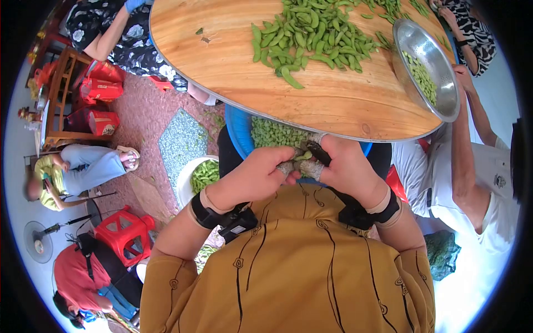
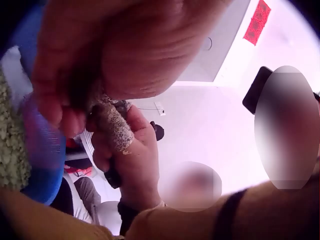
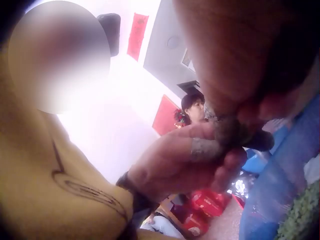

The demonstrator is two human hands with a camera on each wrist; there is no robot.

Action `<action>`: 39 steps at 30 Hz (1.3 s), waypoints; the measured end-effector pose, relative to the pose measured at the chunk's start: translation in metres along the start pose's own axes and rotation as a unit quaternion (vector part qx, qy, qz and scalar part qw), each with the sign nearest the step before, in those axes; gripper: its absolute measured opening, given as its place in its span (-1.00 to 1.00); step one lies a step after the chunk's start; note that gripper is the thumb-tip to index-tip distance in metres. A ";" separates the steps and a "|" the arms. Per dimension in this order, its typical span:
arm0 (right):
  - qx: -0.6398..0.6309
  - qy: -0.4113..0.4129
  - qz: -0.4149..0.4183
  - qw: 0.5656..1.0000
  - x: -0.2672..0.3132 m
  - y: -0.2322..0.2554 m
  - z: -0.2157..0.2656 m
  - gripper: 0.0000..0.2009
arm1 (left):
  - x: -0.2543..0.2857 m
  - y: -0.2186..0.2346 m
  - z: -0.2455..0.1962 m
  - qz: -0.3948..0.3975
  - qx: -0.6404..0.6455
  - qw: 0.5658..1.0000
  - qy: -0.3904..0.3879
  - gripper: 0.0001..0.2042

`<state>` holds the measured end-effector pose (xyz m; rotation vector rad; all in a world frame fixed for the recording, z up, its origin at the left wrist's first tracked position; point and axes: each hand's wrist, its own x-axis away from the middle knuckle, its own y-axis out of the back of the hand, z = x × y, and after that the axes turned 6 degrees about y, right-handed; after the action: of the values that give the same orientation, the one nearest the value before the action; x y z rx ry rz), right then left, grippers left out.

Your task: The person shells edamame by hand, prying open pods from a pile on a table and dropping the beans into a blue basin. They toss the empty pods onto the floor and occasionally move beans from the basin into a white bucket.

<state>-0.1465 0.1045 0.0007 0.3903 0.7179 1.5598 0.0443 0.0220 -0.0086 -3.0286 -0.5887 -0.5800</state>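
Observation:
Over a blue basin (image 1: 236,133) of shelled green soybeans (image 1: 275,133), both hands meet at the fingertips, with greyish wraps on several fingers. My left hand (image 1: 252,173) pinches a green soybean pod (image 1: 303,157) from the left. My right hand (image 1: 351,166) curls its fingers round a small dark object (image 1: 318,151), close against the pod. In the right wrist view the dark object (image 3: 262,141) sticks out past the fingertips, and I cannot tell its kind. The left wrist view shows the right hand (image 2: 137,160) partly behind the left one.
A round wooden table (image 1: 222,72) overhangs the basin, bearing a heap of pods (image 1: 316,36) and a tilted steel bowl (image 1: 448,89) with shelled beans. On the left, a white tub (image 1: 184,180) of pods stands on the floor near a red stool (image 1: 123,233). Other people sit around.

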 end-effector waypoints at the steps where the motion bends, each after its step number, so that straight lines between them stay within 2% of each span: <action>1: -0.036 -0.005 0.001 0.999 0.000 0.000 -0.002 -0.77 | 0.001 0.002 0.003 0.000 0.002 1.000 0.000 -0.64; 3: -0.044 -0.012 0.012 0.999 0.000 -0.001 -0.006 -0.77 | 0.002 0.004 0.008 0.043 0.105 0.993 0.014 -0.66; 4: -0.054 -0.017 0.020 0.998 0.000 -0.001 -0.007 -0.77 | 0.002 0.003 0.008 0.043 0.106 0.993 0.013 -0.66; 5: -0.052 -0.016 0.021 0.998 0.000 -0.003 -0.005 -0.77 | 0.002 0.002 0.008 0.025 0.041 0.999 0.015 -0.68; 6: 0.039 0.014 0.023 0.999 -0.001 -0.006 -0.001 -0.76 | 0.002 0.001 0.008 0.007 -0.024 1.000 0.017 -0.69; 7: 0.129 0.044 0.024 0.990 -0.001 -0.010 0.002 -0.76 | 0.005 0.000 0.007 0.006 -0.025 1.000 0.013 -0.69; 9: 0.138 0.059 0.030 0.988 0.000 -0.014 0.003 -0.76 | 0.014 -0.001 0.007 -0.060 -0.179 0.982 -0.024 -0.71; 10: 0.164 0.032 0.082 0.983 -0.001 -0.012 0.008 -0.77 | 0.022 0.005 0.009 -0.077 -0.231 0.969 -0.035 -0.70; 11: 0.188 0.005 0.133 0.973 -0.003 -0.012 0.011 -0.79 | 0.033 0.011 0.014 -0.080 -0.231 0.969 -0.035 -0.70; 12: 0.188 0.009 0.133 0.973 -0.005 -0.010 0.009 -0.79 | 0.046 0.017 0.022 -0.099 -0.301 0.948 0.017 -0.69; 13: 0.145 0.056 0.128 0.980 -0.006 -0.007 0.005 -0.81 | 0.059 0.023 0.031 -0.117 -0.368 0.920 0.070 -0.68; 14: 0.100 0.100 0.122 0.982 -0.007 -0.006 0.003 -0.82 | 0.075 0.026 0.047 -0.118 -0.369 0.919 0.072 -0.68; 15: 0.098 0.102 0.121 0.982 -0.014 -0.004 0.005 -0.82 | 0.092 0.029 0.068 -0.155 -0.444 0.878 0.092 -0.70; 16: 0.108 0.083 0.080 0.987 -0.025 0.001 0.009 -0.83 | 0.099 0.031 0.074 -0.190 -0.515 0.828 0.111 -0.73; 17: 0.118 0.063 0.039 0.990 -0.036 0.004 0.010 -0.84 | 0.100 0.033 0.076 -0.190 -0.516 0.828 0.113 -0.73; 18: 0.144 0.063 -0.042 0.987 -0.047 0.002 0.006 -0.84 | 0.098 0.035 0.072 -0.209 -0.457 0.860 0.085 -0.73; 19: 0.143 0.065 -0.042 0.987 -0.060 0.001 0.001 -0.84 | 0.094 0.036 0.065 -0.226 -0.397 0.888 0.057 -0.74; 20: 0.180 0.047 -0.093 0.978 -0.072 0.000 -0.005 -0.83 | 0.087 0.035 0.051 -0.239 -0.341 0.909 0.029 -0.75; 21: 0.217 0.030 -0.144 0.965 -0.081 0.000 -0.010 -0.82 | 0.077 0.035 0.040 -0.241 -0.343 0.907 0.028 -0.75; 23: 0.194 0.012 -0.136 0.972 -0.087 -0.002 -0.026 -0.81 | 0.055 0.034 0.021 -0.235 -0.266 0.935 -0.002 -0.73; 25: 0.172 -0.007 -0.123 0.977 -0.086 0.002 -0.029 -0.80 | 0.031 0.029 0.005 -0.267 -0.238 0.933 -0.035 -0.76; 27: -0.036 -0.087 -0.095 0.991 -0.071 0.008 -0.016 -0.78 | 0.004 0.018 -0.002 -0.297 -0.203 0.931 -0.067 -0.78; 28: -0.032 -0.087 -0.093 0.991 -0.062 0.010 -0.006 -0.78 | -0.012 0.011 -0.003 -0.300 -0.024 0.950 -0.080 -0.81; 29: -0.025 -0.112 -0.056 0.992 -0.054 0.012 0.004 -0.78 | -0.023 0.010 -0.004 -0.291 0.155 0.940 -0.091 -0.82; 30: -0.018 -0.136 -0.020 0.990 -0.051 0.015 0.009 -0.78 | -0.027 0.016 -0.013 -0.234 0.146 0.960 -0.049 -0.73; 33: -0.075 -0.147 -0.021 0.986 -0.053 0.021 0.004 -0.77 | -0.031 0.009 -0.008 -0.268 0.122 0.951 -0.098 -0.76; 35: -0.108 -0.154 -0.021 0.982 -0.057 0.022 -0.002 -0.77 | -0.024 0.015 -0.009 -0.274 0.119 0.951 -0.075 -0.78; 37: -0.068 -0.064 -0.112 0.989 -0.074 0.023 -0.012 -0.79 | -0.011 0.023 -0.007 -0.286 0.114 0.950 -0.050 -0.80; 38: 0.034 -0.039 -0.104 0.993 -0.084 0.025 -0.017 -0.79 | -0.003 0.028 -0.006 -0.279 0.115 0.953 -0.036 -0.80; 39: 0.032 -0.036 -0.104 0.993 -0.094 0.025 -0.021 -0.79 | 0.006 0.032 -0.004 -0.271 0.116 0.955 -0.023 -0.80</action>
<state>-0.1661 0.0088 0.0169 0.4043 0.7295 1.3233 0.0598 -0.0060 -0.0002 -2.6501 -1.4012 -0.4026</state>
